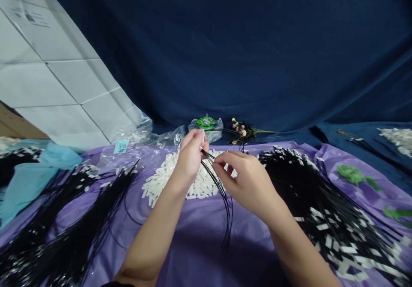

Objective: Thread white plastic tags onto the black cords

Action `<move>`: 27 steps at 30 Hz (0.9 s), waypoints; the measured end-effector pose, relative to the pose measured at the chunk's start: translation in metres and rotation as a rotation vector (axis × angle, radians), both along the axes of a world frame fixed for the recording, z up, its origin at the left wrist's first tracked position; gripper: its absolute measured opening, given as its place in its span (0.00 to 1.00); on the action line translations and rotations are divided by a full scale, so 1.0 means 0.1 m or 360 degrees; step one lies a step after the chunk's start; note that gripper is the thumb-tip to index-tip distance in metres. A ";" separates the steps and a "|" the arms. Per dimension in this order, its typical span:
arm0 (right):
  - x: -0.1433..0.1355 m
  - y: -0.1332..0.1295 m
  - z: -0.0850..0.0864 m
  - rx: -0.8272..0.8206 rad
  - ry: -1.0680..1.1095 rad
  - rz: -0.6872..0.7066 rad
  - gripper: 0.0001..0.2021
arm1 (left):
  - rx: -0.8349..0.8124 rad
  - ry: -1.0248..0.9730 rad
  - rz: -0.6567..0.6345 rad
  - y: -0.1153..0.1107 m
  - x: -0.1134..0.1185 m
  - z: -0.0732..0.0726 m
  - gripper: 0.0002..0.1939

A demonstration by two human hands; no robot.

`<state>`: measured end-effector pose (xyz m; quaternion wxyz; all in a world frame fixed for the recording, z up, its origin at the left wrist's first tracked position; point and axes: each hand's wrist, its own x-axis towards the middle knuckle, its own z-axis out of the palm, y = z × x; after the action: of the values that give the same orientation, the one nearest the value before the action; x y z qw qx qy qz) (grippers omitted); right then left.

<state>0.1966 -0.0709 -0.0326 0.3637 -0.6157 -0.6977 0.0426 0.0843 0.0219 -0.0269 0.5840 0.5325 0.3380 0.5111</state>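
My left hand (192,150) is closed around a few thin black wires (219,185), whose loose ends hang down in a curve between my forearms. At its fingertips shows a small white piece (203,136). Opposite it, my right hand (243,171) pinches at the same wires with thumb and index finger; exactly what lies between those fingertips is too small to make out. Beneath both hands spreads a heap of small white pieces (167,177) on a purple cloth (196,235).
Black wires (283,179) with white ends lie in a large pile at right. More black wire bundles (83,231) fill the left side. Behind are clear plastic bags (144,137), a green round object (206,122) and artificial flowers (241,129), before a dark blue curtain (244,51).
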 end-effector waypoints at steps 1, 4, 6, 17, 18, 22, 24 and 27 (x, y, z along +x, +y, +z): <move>0.00 0.02 -0.01 0.0015 0.0033 -0.0001 0.07 | 0.0001 0.0006 -0.0004 0.00 0.00 0.00 0.13; 0.01 0.04 -0.01 0.0108 0.0148 -0.0013 0.06 | 0.0013 0.0032 -0.0013 0.00 0.00 -0.01 0.12; 0.02 0.06 -0.01 0.0154 0.0237 0.0004 0.06 | 0.0017 0.0066 -0.0032 0.00 0.00 -0.02 0.12; 0.34 0.13 0.07 -0.0341 0.2312 0.0786 0.09 | 0.0010 0.0154 -0.0040 0.07 -0.02 -0.07 0.13; 0.37 0.14 0.09 -0.0209 0.2395 0.0698 0.09 | 0.0003 0.0151 -0.0047 0.08 -0.02 -0.08 0.13; 0.46 0.17 0.13 0.0305 0.2651 0.0327 0.08 | -0.0016 0.0180 -0.0110 0.07 0.00 -0.10 0.13; 0.50 0.18 0.14 0.0458 0.2717 0.0222 0.07 | -0.0021 0.0220 -0.0132 0.05 0.01 -0.09 0.13; 0.55 0.19 0.15 0.0668 0.2743 0.0137 0.05 | -0.0011 0.0243 -0.0149 0.02 0.03 -0.08 0.14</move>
<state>0.2519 -0.0518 -0.0172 0.8661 -0.2634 -0.1974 0.3762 0.0871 0.0236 -0.0348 0.5816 0.5832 0.3579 0.4398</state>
